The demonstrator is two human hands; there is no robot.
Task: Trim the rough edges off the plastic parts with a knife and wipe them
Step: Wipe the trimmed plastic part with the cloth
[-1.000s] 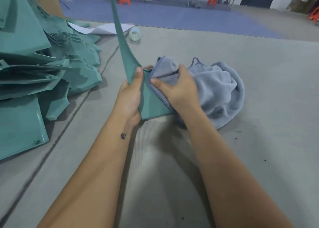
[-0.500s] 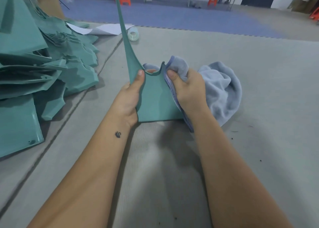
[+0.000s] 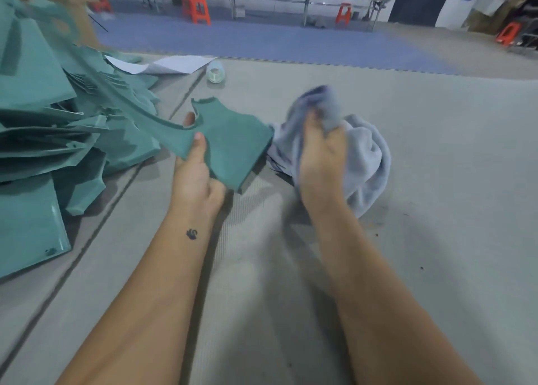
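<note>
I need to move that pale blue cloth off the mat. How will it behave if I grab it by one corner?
Probably floppy: the cloth lies in a soft crumpled heap and bunches up in the right hand. It looks light for its bulk, being plush and folded loosely. Likely grippy rather than slippery, given the fuzzy pile, so it should drag on the mat rather than slide.

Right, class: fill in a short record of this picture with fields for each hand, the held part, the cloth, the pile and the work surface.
left hand: grips the teal part, thumb on top
right hand: bunched around the cloth, blurred
part: teal plastic, wide end near the hands, long thin arm reaching up-left over the pile
cloth: pale blue, crumpled, right of the part
pile: teal parts stacked at the left
mat: grey, under everything
knife: none visible
</note>
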